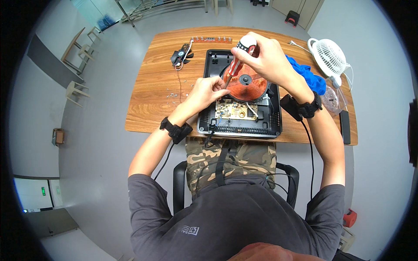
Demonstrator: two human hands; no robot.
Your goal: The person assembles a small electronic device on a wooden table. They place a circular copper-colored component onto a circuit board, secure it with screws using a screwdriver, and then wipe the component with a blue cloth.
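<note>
My right hand point(271, 58) is wrapped round the handle of a screwdriver point(235, 66), striped red and white with a dark star-dotted band. The tool stands tilted, its shaft pointing down to the left rim of a round copper coil point(247, 89). My left hand point(204, 92) is closed in a pinch beside the shaft's tip; what lies between its fingertips is hidden. The coil sits in the black open housing point(213, 69) of what looks like an induction cooker. In front of the coil lies a tan circuit board point(235, 111) with wires and a dark heat sink.
Loose screws point(173, 95) lie on the wooden table point(150, 100) left of the housing. Behind them are a small black fan point(180, 56) with wires and a narrow red strip board point(212, 40). At right are a blue cloth point(310, 77), white fan point(329, 56), clear plastic container point(333, 98) and black slab point(345, 127).
</note>
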